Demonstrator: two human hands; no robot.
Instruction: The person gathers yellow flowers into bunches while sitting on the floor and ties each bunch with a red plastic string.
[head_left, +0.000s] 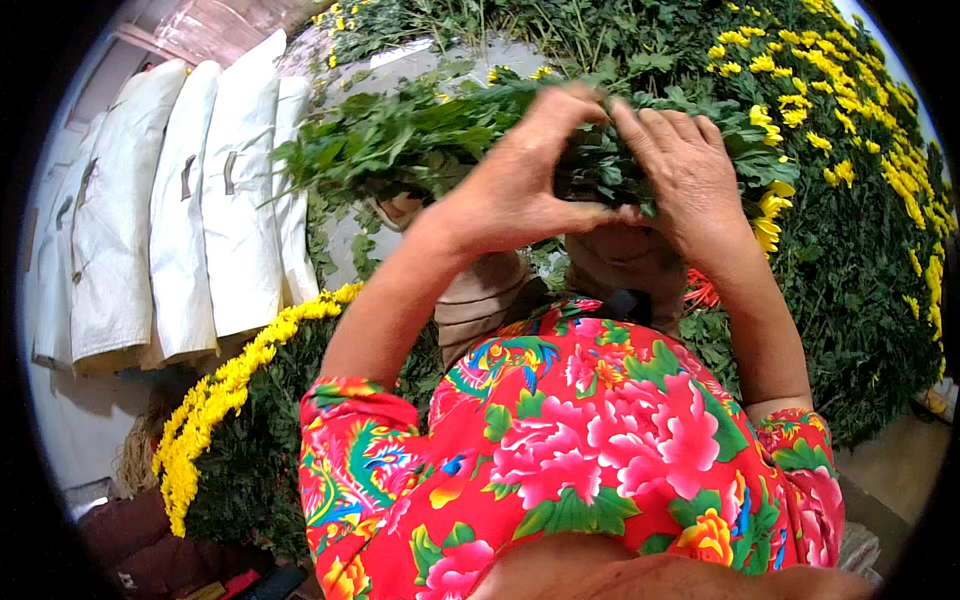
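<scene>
A bundle of leafy green chrysanthemum stems (420, 135) lies crosswise in front of me, above my legs. Its yellow blooms (771, 214) show at the right end. My left hand (529, 161) is around the bundle, fingers over the far side and thumb along the near side. My right hand (690, 169) is pressed over the bundle just to the right, its fingers pointing away from me. The fingertips of both hands come close together at the far side. Dark leaves fill the gap between the hands. Slight blur hides the exact finger contact.
A large heap of yellow chrysanthemums (840, 247) rises on the right. More cut greenery (600, 30) lies ahead. Several white sacks with handles (244, 195) stand at the left, behind a flower pile (262, 420) edged in yellow. Red ties (701, 290) lie by my right leg.
</scene>
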